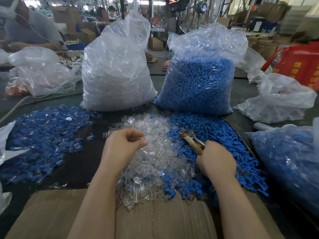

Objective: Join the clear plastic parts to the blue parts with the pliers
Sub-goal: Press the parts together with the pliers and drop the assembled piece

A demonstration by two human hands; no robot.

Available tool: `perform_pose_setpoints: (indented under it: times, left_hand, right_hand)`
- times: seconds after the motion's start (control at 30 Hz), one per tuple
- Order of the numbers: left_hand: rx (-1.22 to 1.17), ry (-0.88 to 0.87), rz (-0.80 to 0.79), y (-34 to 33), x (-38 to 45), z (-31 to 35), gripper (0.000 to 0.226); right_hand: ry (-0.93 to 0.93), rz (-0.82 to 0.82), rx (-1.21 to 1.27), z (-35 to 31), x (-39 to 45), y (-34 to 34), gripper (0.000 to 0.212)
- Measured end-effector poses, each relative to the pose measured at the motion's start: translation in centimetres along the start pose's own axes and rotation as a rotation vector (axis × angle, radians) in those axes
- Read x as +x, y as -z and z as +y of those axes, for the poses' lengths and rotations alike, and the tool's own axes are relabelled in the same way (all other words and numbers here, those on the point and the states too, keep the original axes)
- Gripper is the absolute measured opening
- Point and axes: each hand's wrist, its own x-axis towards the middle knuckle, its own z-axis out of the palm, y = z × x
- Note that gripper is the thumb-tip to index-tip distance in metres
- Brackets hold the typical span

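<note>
A loose heap of clear plastic parts (151, 152), small see-through tubes, lies in front of me in the middle, spilling onto the cardboard at the near edge. Just to its right, touching it, lies a heap of blue parts (224, 135), small matte pieces, a few strayed in among the clear ones. The pliers (190, 138) lie slanted over the seam between the two heaps, metal head pointing away from me and resting on the blue parts, handles wrapped in pale tape and yellow. On my left spreads a wide pile of joined pieces (43, 135), blue with clear ends.
</note>
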Motion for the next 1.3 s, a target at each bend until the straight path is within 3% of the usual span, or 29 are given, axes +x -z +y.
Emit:
perform_pose_setpoints:
  times: [0.33, 0.67, 0.8, 1.07, 1.3]
  left_hand:
    - [-0.251, -0.027, -0.035, -0.8, -0.4, 1.7, 0.014]
    - [-0.425, 0.026, -0.127, -3.3, -1.4, 3.2, 0.010]
    - [-0.475, 0.045, -0.114, -4.1, -1.6, 3.4, 0.008]
    - [-0.641, 0.103, -0.095, -4.8, -1.9, 3.7, 0.009]
    - [-0.613, 0.007, -0.004, -5.2, -2.1, 3.8, 0.007]
  right_hand:
    - [0.086, 0.100, 0.124, 0.1, 0.1, -0.2, 0.011]
    - [0.215, 0.037, 0.947, -0.8, -0.2, 0.5, 0.006]
    - [0.229, -0.001, 1.131, -1.5, -0.8, 1.0, 0.006]
    - [0.348, -0.064, 1.209, -2.0, -1.5, 1.5, 0.013]
    - [0.428, 0.035, 1.148, -2.7, -1.9, 1.4, 0.020]
